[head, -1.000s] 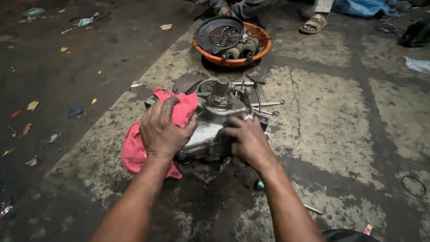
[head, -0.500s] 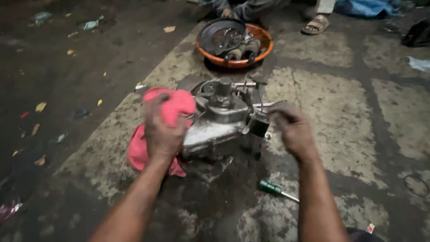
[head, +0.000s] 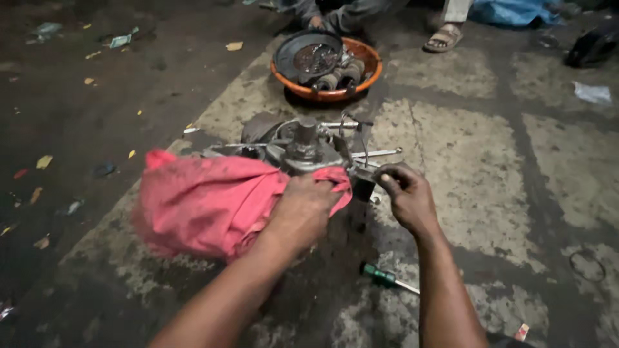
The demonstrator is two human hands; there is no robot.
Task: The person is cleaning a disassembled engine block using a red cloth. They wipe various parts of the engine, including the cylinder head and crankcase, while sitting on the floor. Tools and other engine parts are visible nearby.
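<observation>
Far past our hands we see an orange bowl (head: 369, 75) on the floor (head: 490, 154). In it there is a round black cover (head: 308, 55) with a mesh middle, leaning on the rim, and some dirty grey metal parts (head: 340, 76) beside it.

Our left hand (head: 304, 209) is closed tight on a big pink rag (head: 206, 203). The rag spreads out to the left of that hand and lies over the near side of a grey metal engine (head: 303, 149). The engine sits on the floor just past both hands, with thin metal rods (head: 380, 153) sticking out to the right.

Our right hand (head: 405, 196) is curled, with the fingers bent in, right at the edge of the engine by the rods. It seems to pinch a small dark part there, but we cannot tell what.

A green-handled screwdriver (head: 387, 279) lies on the floor close to our right arm, nearer to us than the hands.

Beyond the bowl, another person's sandalled foot (head: 443, 37) shows.
</observation>
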